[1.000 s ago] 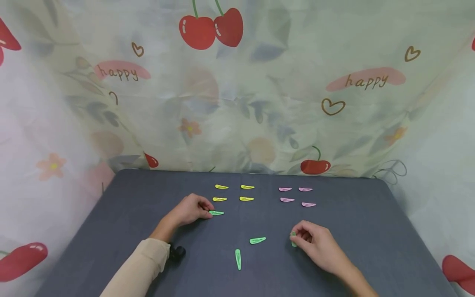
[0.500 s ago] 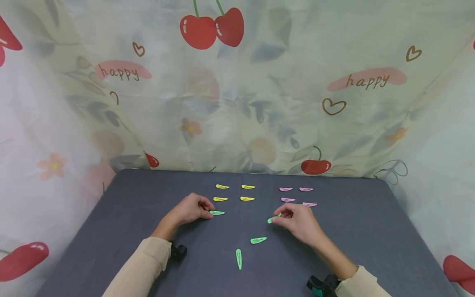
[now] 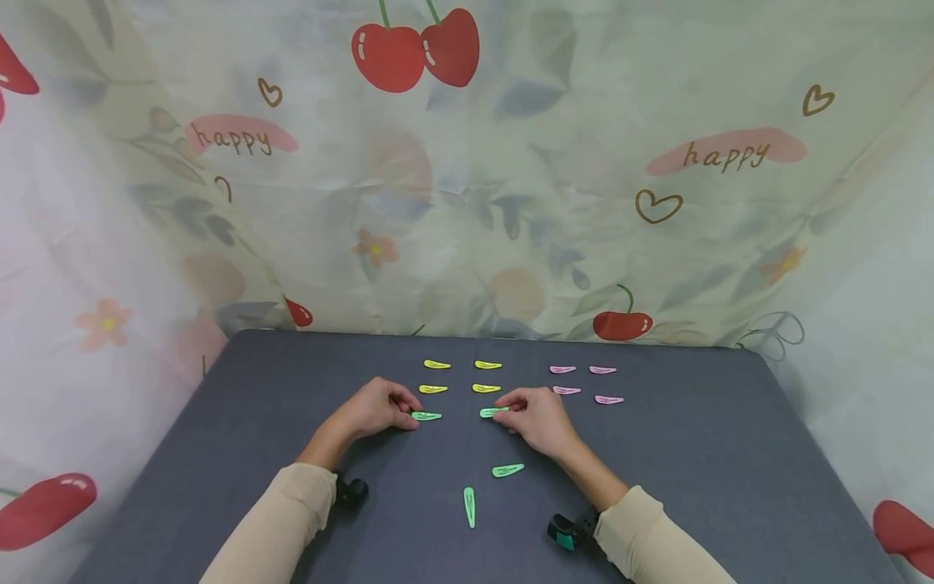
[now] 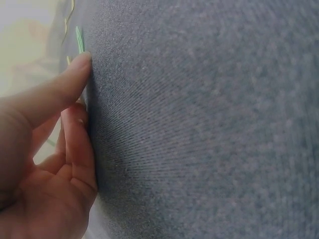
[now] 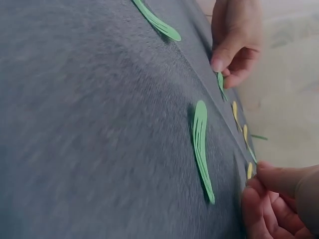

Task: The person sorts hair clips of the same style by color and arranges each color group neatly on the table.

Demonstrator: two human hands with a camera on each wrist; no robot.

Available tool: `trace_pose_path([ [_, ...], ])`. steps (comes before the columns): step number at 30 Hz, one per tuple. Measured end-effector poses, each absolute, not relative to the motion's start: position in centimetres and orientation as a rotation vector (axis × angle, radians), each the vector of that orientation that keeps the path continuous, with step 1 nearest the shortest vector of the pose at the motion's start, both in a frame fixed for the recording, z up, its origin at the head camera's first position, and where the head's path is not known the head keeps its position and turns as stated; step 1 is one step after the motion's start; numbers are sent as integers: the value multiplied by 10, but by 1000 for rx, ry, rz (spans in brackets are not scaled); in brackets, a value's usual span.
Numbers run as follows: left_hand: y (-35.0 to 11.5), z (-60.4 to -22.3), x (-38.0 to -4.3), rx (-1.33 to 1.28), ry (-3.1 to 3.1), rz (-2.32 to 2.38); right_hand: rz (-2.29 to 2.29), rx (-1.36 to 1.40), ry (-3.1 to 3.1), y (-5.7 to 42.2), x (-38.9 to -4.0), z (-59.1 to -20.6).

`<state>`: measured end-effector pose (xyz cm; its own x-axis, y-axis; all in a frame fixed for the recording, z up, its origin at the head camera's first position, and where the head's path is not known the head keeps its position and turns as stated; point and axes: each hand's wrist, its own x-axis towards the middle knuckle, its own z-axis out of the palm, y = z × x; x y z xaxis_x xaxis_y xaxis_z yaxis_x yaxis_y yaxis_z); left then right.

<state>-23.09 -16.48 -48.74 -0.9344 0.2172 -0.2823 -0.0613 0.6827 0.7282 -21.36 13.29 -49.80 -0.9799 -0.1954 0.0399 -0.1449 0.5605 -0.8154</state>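
My left hand (image 3: 379, 405) pinches the wide end of a green snap hair clip (image 3: 430, 416) on the dark table, below the yellow clips. In the left wrist view the thumb lies over the end of that green clip (image 4: 79, 40). Across from it, my right hand (image 3: 538, 418) pinches the narrow end of another green hair clip (image 3: 490, 413), just under a yellow clip (image 3: 486, 388) and roughly level with the left one. Two loose green clips lie nearer: one slanted (image 3: 507, 470), one pointing toward me (image 3: 470, 508). The right wrist view shows the slanted clip (image 5: 200, 144) close up.
Yellow hair clips (image 3: 436, 364) lie in two short rows at the back middle of the table (image 3: 693, 462). Several pink clips (image 3: 602, 370) are arranged likewise to their right. A patterned cloth (image 3: 467, 227) hangs behind the table's far edge.
My right hand has carried its green clip from the right side leftward and back to below the yellow clips, turning it sideways. The left hand has stayed at its clip.
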Motion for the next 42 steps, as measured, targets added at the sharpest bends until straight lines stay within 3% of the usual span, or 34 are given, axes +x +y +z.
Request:
trace_pose_path([
  [13,-165,-486,-232,132,2545,1124,-1154,-340,2868,116,-216,-499],
  [32,-162,-485,-231,121,2556,1126,-1140,-348,2872,115,-215,-498],
  [42,-164,-486,-230,104,2555,1121,-1038,-492,2868,120,-199,-493],
])
